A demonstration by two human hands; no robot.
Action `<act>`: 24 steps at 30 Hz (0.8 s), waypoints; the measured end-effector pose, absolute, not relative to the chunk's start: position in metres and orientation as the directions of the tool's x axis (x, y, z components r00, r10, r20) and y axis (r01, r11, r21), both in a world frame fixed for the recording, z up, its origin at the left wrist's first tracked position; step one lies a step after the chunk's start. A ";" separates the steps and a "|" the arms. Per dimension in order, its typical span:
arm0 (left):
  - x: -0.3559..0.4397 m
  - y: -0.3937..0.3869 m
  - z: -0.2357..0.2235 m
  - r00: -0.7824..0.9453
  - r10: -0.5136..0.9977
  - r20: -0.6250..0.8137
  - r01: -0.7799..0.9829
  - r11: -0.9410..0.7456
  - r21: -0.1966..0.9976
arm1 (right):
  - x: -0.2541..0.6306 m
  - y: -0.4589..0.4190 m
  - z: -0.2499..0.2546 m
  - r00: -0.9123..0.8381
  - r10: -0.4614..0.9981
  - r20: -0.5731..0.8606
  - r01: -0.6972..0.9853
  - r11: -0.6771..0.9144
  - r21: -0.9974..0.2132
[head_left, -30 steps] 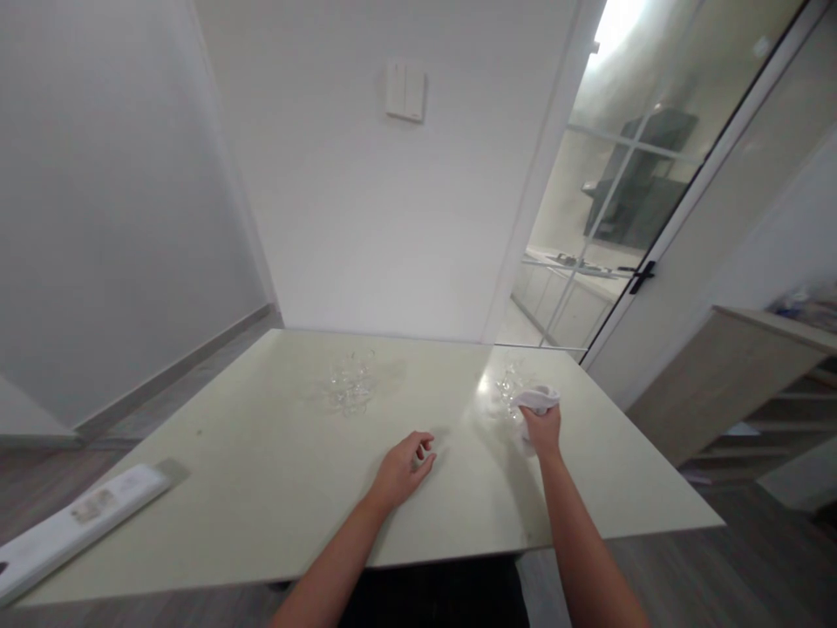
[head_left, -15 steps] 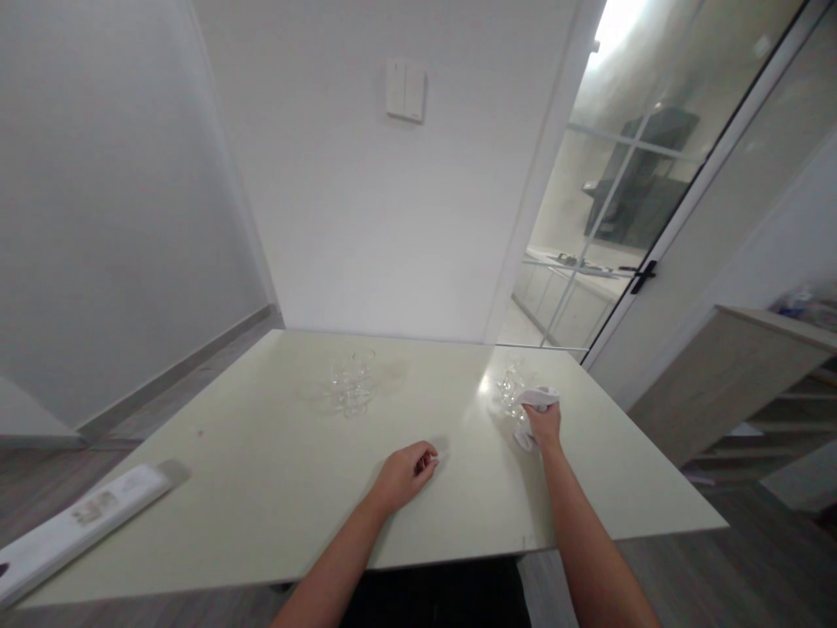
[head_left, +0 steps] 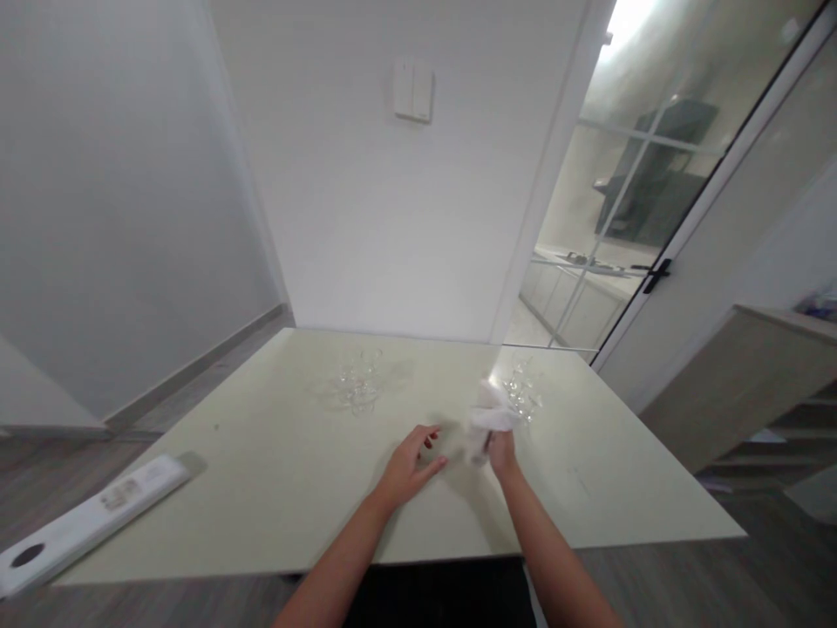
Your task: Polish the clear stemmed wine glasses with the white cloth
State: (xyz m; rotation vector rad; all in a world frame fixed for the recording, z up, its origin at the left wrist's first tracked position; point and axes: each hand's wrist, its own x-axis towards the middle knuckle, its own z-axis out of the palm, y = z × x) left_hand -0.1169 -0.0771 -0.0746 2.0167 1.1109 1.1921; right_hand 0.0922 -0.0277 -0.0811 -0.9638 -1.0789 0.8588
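One long, smooth white box (head_left: 108, 515), its printing illegible, lies lower left on a pale, glossy table (head_left: 281, 497). At lower center, the left hand (head_left: 413, 462) curls loosely, empty; the right hand (head_left: 502, 452) grips a soft white cloth (head_left: 492, 410) right of center, near one of two clear, glassy clusters (head_left: 360, 384).

A long white box (head_left: 98, 522) with a dark oval at its near end lies slanted on the near left of the pale table (head_left: 275, 497). A white switch (head_left: 413, 91) sits on the far wall (head_left: 392, 227); farther right are glass panes (head_left: 608, 218), a black handle (head_left: 657, 276) and a wood-toned shelf unit (head_left: 712, 384), with a kitchen counter (head_left: 621, 283) visible through the glass.
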 end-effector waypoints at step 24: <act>-0.149 -0.042 -0.094 -0.530 0.840 0.117 -0.299 -0.314 0.901 | 0.036 -0.021 -0.091 -0.018 1.000 -0.008 -0.633 -0.017 -0.774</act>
